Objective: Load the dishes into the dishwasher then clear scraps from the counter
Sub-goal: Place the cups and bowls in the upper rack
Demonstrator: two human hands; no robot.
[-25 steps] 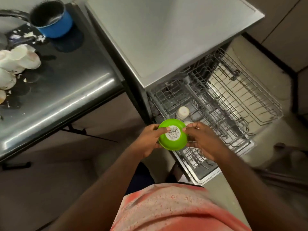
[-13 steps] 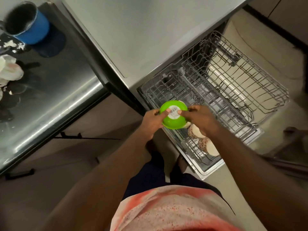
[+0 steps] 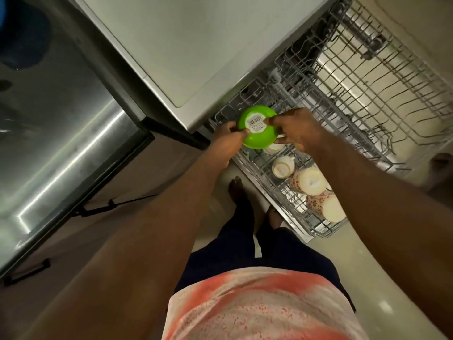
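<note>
A green bowl [image 3: 259, 137] is turned upside down, its base with a white barcode sticker facing me. My left hand [image 3: 226, 141] grips its left rim and my right hand [image 3: 297, 132] holds its right rim, thumb on the sticker. The bowl hangs over the near left end of the pulled-out dishwasher rack [image 3: 355, 99]. Three upturned cream cups with red patterns [image 3: 311, 181] sit in the rack just below my right hand.
The dishwasher's steel top [image 3: 196, 45] lies beyond the bowl. A steel counter [image 3: 61, 133] runs along the left, with a blue pot's edge [image 3: 2, 11] at the top left corner. My feet stand on the pale floor beside the rack's near corner [image 3: 318, 234].
Both hands have carried the green bowl forward and lower over the rack. My view has dropped and shifted right, so the counter scraps and most of the pot have left the frame.
</note>
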